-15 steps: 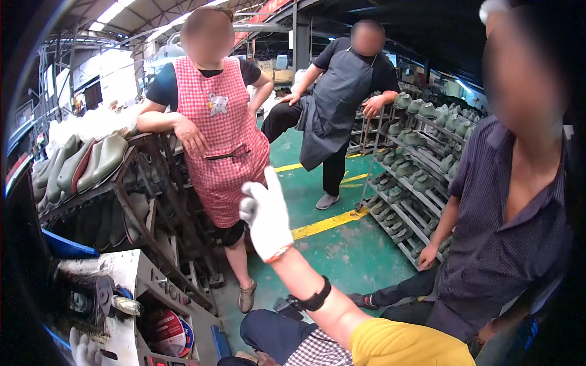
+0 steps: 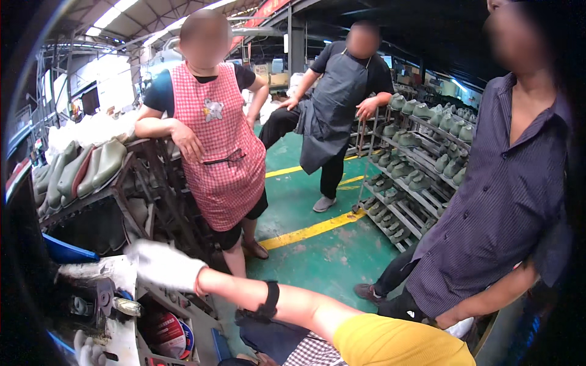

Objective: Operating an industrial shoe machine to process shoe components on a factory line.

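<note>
My right arm in a yellow sleeve, with a black wristband, reaches left across the lower middle. My right hand (image 2: 168, 266), in a white glove with an orange cuff edge, is smeared by motion. Its fingers appear stretched out, with nothing seen in them. It hovers above a pale, worn machine (image 2: 125, 341) at the lower left, near a rack of boots. The machine carries a dark lever with a pale handle (image 2: 127, 306). Greyish gloved fingers (image 2: 90, 350) show at the lower left edge; I cannot tell whether they are my left hand or a loose glove.
A person in a red checked apron (image 2: 213, 131) leans on the rack of green boots (image 2: 110, 163). Farther back stands a person in a dark apron (image 2: 336, 100) beside a metal shoe rack (image 2: 412, 177). A person in a dark shirt (image 2: 494, 189) is close on the right. Checked cloth (image 2: 314, 352) lies below my arm.
My right hand has swung left and down, from pointing upward at the middle to above the machine. The person on the right has brought a forearm across the front.
</note>
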Demonstrator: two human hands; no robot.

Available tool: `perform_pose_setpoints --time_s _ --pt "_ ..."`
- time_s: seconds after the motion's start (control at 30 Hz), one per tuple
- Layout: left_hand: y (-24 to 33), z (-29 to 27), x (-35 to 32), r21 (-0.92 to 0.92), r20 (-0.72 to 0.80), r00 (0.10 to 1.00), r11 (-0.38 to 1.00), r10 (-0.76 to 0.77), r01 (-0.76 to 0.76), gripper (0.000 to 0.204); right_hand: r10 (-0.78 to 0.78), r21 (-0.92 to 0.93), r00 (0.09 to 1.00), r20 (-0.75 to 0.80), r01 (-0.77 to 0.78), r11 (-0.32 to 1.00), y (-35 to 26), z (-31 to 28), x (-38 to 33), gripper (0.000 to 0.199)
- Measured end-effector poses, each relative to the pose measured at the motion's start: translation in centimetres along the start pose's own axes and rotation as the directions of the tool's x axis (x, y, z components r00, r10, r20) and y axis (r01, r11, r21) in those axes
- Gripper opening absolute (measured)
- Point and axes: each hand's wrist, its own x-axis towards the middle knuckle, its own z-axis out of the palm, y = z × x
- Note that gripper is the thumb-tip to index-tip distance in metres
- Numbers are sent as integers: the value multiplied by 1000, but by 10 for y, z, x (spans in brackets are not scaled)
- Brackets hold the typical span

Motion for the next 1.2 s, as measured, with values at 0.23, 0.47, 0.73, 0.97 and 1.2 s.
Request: perform_pose_setpoints --time_s 0.23,0.47,0.73,0.97,1.2 --pt "-2 0 -4 53 48 998 998 35 -37 55 372 -135 873 314 -347 928 -11 58 -48 69" --pt "-2 1 -7 62 57 996 996 61 -65 55 166 -233 967 191 -119 965 -15 122 -9 68" --pt "-32 -6 26 -228 2 992 966 123 -119 58 216 -415 967 135 -142 899 1 155 34 66" --pt "-36 -9 26 -189 -50 993 975 105 -113 57 266 -502 944 196 -137 854 7 156 42 77" --pt "-35 -10 26 -219 -32 996 972 85 -90 55 270 -470 943 196 -152 870 3 151 41 76"
